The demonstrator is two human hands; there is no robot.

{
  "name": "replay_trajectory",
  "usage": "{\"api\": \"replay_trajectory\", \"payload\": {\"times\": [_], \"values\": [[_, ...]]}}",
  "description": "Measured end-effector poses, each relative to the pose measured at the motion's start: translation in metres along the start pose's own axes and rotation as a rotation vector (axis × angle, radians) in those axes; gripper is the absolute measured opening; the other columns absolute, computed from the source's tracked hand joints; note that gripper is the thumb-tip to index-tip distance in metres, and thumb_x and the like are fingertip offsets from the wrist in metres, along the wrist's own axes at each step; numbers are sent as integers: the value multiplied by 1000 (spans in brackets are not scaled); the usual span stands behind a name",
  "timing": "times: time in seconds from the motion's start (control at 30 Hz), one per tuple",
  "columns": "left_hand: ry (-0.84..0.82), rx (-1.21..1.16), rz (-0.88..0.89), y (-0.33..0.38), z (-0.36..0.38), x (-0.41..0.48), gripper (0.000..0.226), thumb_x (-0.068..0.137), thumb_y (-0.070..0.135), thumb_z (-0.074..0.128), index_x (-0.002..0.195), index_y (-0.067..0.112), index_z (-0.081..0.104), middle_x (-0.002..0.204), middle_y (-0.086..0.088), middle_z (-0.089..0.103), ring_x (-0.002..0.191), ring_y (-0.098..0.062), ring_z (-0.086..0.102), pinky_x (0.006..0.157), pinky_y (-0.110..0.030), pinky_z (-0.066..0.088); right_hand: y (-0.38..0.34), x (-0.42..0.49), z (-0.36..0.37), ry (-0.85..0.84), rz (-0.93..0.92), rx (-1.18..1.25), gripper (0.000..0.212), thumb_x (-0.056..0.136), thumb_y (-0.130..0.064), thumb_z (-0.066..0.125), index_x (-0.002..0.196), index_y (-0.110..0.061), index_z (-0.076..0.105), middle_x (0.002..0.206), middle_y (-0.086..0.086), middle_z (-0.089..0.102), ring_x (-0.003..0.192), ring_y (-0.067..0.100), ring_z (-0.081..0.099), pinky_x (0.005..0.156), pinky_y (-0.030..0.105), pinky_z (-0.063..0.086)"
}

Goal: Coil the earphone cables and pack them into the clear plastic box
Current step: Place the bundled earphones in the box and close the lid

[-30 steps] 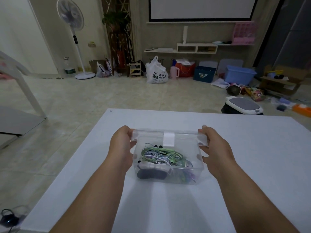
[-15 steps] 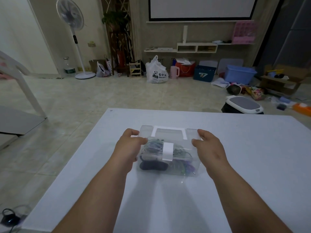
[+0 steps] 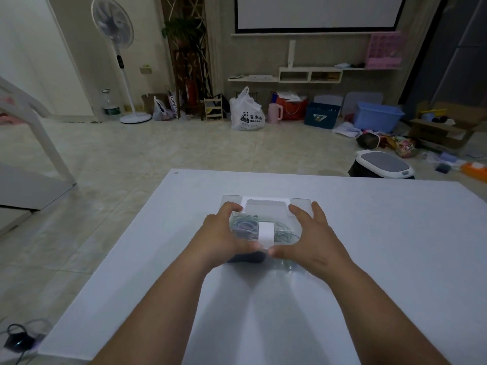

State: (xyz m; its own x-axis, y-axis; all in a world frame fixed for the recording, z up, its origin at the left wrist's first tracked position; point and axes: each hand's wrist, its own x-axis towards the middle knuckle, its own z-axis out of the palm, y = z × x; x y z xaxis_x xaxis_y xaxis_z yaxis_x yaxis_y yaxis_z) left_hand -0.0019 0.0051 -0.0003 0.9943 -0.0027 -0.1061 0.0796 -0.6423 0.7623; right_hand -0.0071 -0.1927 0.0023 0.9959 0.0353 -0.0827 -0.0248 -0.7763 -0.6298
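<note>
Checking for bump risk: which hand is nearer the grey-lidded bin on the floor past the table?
Right. The right hand presses the clear box on the side toward the bin, beyond the table's far edge. The left hand grips the box's opposite side, farther off.

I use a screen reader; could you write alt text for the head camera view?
The left hand and right hand rest on the closed lid of the clear plastic box on a white table, thumbs by its white latch. Coloured earphone cables show inside.
</note>
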Motion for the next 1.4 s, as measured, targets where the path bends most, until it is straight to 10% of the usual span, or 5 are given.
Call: {"api": "replay_trajectory", "payload": {"times": [0.63,0.87,1.03,1.13,1.4], "values": [[110,197,23,-3,14,3,93,48,55,87,125,43,36,109,-2,52,86,-17,59,70,-25,48,0,4,12,114,13,13,107,58,-48,88,148,-38,30,163,-6,-2,142,24,30,107,34,37],[37,-694,-260,3,-9,4,78,83,4,63,145,36,30,129,-2,52,113,-26,55,88,-34,47,3,7,1,125,10,539,46,94,-23,55,138,-31,45,155,-6,33,139,15,33,113,37,31],[111,-678,-392,2,-15,7,18,94,10,53,106,17,64,117,-5,59,109,-26,54,90,-37,42,4,11,-1,204,96,580,53,98,-11,41,148,-28,36,154,-5,36,139,16,35,107,25,28],[107,-609,-345,1,-17,7,28,95,2,47,79,21,60,101,-6,63,102,-29,58,84,-38,46,9,11,-1,215,136,595,51,97,-10,44,146,-26,42,152,-4,40,138,17,37,110,29,30],[112,-612,-200,-11,-12,10,41,97,7,51,134,26,55,134,3,56,124,-22,52,102,-40,45,11,14,1,217,127,600,48,100,-12,44,147,-22,42,151,-2,42,137,17,40,103,24,30]]}}
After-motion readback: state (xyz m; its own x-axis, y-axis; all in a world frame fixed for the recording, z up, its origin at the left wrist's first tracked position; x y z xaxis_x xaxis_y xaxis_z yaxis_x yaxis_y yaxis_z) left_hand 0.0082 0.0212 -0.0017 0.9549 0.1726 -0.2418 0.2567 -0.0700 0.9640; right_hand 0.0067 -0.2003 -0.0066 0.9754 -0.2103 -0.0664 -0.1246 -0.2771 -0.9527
